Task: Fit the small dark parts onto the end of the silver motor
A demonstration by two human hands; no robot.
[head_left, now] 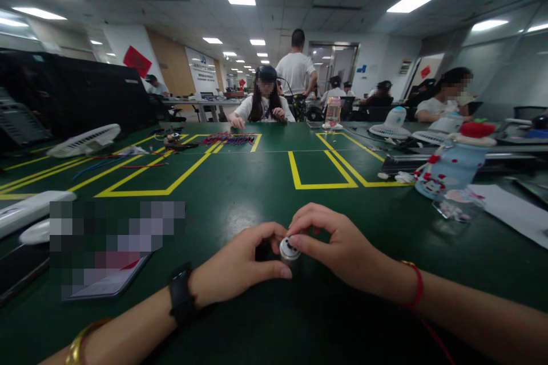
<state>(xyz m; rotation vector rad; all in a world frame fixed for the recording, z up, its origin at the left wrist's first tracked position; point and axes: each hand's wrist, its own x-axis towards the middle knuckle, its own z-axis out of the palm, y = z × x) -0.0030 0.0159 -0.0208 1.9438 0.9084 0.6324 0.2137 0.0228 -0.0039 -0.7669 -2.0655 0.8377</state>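
A small silver metal cylinder (pixel 290 261) with a white top and dark spots on it stands on the green table in front of me. My left hand (pixel 248 259) curves round its left side, thumb at the front and fingers behind, gripping it. From above, my right hand (pixel 327 236) brings thumb and forefinger together at the rim of the white top. Whatever lies between those two fingertips, if anything, is too small to make out. The far side of the cylinder is hidden by my fingers.
A phone-like slab (pixel 124 279), partly pixelated, lies left, beside white devices (pixel 38 211). Right are a light-blue bottle (pixel 449 168), a small clear packet (pixel 458 208) and white paper (pixel 514 211). Yellow tape (pixel 132 193) marks the table. Across it, a person (pixel 263 100) sits near bundled wires (pixel 231 138).
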